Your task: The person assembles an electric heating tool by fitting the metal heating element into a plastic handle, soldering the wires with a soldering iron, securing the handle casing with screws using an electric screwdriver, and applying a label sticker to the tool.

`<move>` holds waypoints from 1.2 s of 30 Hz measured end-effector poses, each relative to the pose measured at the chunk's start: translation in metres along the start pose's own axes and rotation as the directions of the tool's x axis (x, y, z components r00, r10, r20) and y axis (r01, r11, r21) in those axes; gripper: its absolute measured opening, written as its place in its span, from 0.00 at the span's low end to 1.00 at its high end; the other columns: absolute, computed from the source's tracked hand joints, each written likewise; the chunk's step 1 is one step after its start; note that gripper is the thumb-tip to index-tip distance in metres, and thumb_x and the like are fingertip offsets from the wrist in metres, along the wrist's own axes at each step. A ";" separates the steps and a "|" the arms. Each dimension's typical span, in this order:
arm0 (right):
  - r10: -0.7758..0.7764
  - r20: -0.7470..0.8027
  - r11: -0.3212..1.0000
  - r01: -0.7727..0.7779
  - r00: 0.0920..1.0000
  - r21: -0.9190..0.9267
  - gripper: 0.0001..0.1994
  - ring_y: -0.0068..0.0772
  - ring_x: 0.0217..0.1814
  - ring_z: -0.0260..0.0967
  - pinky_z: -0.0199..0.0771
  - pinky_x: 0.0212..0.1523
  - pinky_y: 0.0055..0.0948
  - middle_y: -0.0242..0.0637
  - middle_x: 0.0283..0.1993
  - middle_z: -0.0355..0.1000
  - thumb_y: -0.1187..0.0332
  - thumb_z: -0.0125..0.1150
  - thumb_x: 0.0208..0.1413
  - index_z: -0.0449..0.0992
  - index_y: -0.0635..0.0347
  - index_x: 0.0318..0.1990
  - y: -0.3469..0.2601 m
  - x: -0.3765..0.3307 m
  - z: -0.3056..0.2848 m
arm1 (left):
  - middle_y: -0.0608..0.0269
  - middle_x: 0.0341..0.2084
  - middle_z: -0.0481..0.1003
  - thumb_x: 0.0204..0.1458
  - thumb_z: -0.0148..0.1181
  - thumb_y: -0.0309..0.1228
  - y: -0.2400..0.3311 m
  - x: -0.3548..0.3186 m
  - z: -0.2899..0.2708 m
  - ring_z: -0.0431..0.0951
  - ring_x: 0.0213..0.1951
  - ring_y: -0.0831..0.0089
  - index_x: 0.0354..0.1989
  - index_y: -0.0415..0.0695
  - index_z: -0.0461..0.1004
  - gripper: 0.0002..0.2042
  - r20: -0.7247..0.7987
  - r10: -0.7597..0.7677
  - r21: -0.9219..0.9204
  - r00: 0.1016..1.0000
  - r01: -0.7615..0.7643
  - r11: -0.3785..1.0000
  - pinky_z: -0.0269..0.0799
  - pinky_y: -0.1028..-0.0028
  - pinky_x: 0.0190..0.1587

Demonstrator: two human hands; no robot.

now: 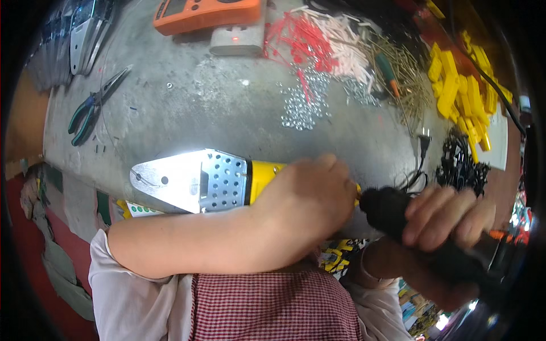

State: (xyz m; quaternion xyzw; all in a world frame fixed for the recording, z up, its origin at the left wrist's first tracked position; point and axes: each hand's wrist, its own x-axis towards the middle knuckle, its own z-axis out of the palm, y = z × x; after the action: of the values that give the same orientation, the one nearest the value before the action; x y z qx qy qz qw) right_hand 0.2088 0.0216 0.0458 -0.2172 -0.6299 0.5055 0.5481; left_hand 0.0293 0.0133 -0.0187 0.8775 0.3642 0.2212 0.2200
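Note:
My left hand (315,190) is closed around the yellow handle of a pipe welding iron, which lies across the near part of the bench. The iron's pointed metal heating plate (170,179) and its perforated silver guard (226,181) reach out to the left. My right hand (446,219) grips a black power screwdriver (387,209), its nose turned toward the handle's right end. Whether the bit touches a screw there is hidden by my fingers and blur.
Teal-handled pliers (85,119) lie at the left of the grey bench (199,102). Farther back are an orange multimeter (210,17), loose nuts (304,111), red sleeves (301,40), white tubes (344,48) and a screwdriver (387,71). Yellow handle shells (460,91) and black cords (463,167) lie right.

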 end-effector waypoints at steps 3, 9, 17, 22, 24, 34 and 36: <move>0.079 -0.319 0.970 -0.147 0.944 -0.194 0.27 0.25 0.22 0.61 0.61 0.31 0.26 0.31 0.26 0.64 0.45 0.65 0.46 0.60 0.56 0.39 -0.009 0.003 0.027 | 0.61 0.28 0.67 0.39 0.56 0.27 -0.004 0.000 0.003 0.71 0.35 0.66 0.29 0.41 0.70 0.08 -0.036 0.017 0.020 0.999 -0.017 1.000 0.70 0.72 0.33; -0.038 0.020 0.999 0.037 0.999 0.005 0.13 0.43 0.29 0.70 0.70 0.37 0.39 0.46 0.30 0.70 0.62 0.54 0.58 0.60 0.59 0.41 -0.013 -0.017 -0.005 | 0.61 0.28 0.68 0.38 0.57 0.26 0.003 0.002 0.002 0.71 0.34 0.67 0.28 0.41 0.71 0.07 -0.013 -0.018 0.067 1.000 0.019 0.998 0.70 0.73 0.34; 0.036 0.390 0.990 -0.086 0.920 0.112 0.08 0.53 0.33 0.76 0.78 0.40 0.47 0.55 0.33 0.73 0.67 0.49 0.63 0.62 0.63 0.40 -0.012 -0.006 -0.034 | 0.61 0.29 0.69 0.38 0.57 0.29 0.002 0.001 -0.002 0.72 0.36 0.67 0.28 0.42 0.71 0.07 0.057 -0.034 0.021 0.998 0.032 0.999 0.71 0.73 0.35; -0.081 0.103 0.985 0.064 0.991 0.163 0.08 0.54 0.32 0.76 0.79 0.36 0.46 0.53 0.31 0.73 0.66 0.47 0.64 0.63 0.62 0.39 0.002 -0.013 -0.008 | 0.63 0.29 0.70 0.40 0.58 0.31 0.005 -0.001 -0.001 0.71 0.35 0.68 0.29 0.42 0.72 0.09 0.102 -0.034 -0.010 0.994 0.036 0.999 0.70 0.71 0.35; -0.081 0.119 0.990 0.065 0.990 0.127 0.13 0.49 0.31 0.76 0.79 0.35 0.41 0.50 0.31 0.74 0.60 0.54 0.62 0.62 0.60 0.40 0.001 -0.011 -0.011 | 0.61 0.32 0.71 0.40 0.58 0.32 0.004 -0.004 -0.002 0.72 0.39 0.66 0.32 0.41 0.73 0.11 0.109 -0.017 0.010 0.994 0.016 1.000 0.71 0.70 0.39; -0.127 0.301 0.992 0.114 0.945 0.063 0.14 0.41 0.31 0.75 0.76 0.37 0.37 0.44 0.31 0.74 0.66 0.52 0.61 0.60 0.60 0.50 -0.020 0.035 0.026 | 0.74 0.61 0.65 0.51 0.51 0.42 0.009 -0.098 -0.017 0.61 0.65 0.67 0.58 0.62 0.69 0.22 0.008 0.007 0.320 1.000 -0.009 0.947 0.64 0.48 0.54; -0.130 0.264 0.991 0.120 0.956 0.054 0.16 0.38 0.28 0.72 0.73 0.34 0.34 0.41 0.30 0.73 0.65 0.55 0.57 0.60 0.59 0.48 -0.010 0.044 0.042 | 0.73 0.62 0.64 0.52 0.50 0.42 0.004 -0.097 -0.013 0.61 0.65 0.68 0.58 0.61 0.68 0.23 0.003 0.046 0.308 0.999 -0.045 0.950 0.62 0.49 0.56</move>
State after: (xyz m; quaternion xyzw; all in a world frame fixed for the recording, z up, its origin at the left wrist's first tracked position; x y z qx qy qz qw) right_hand 0.1605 0.0372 0.0797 -0.0967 -0.7010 0.5062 0.4929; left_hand -0.0368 -0.0580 -0.0283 0.9088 0.3744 0.1685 0.0746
